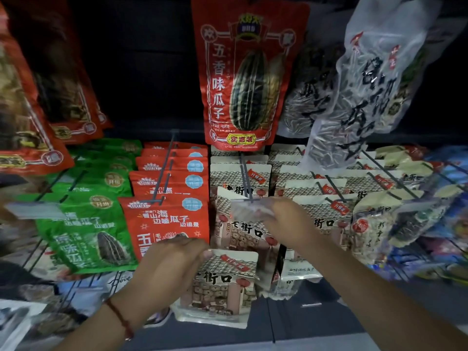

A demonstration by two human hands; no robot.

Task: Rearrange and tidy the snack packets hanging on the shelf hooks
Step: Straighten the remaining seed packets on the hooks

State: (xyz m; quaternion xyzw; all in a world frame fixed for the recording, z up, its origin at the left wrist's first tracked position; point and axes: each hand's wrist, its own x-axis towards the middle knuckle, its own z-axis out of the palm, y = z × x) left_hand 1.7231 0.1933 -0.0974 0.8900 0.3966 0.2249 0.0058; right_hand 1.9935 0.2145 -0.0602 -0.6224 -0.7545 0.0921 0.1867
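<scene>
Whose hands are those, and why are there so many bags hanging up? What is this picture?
There is no machine here. A person wears a camera on their head, so you see what they see: their own two hands in front of a shop shelf. Snack packets hang in rows on long metal hooks: green packets, red packets and a big red bag higher up. The left hand holds a white packet with a little house drawn on it by its top corner. The right hand reaches to the clear tag at the end of a hook. I think the packet is about to be hung there.
</scene>
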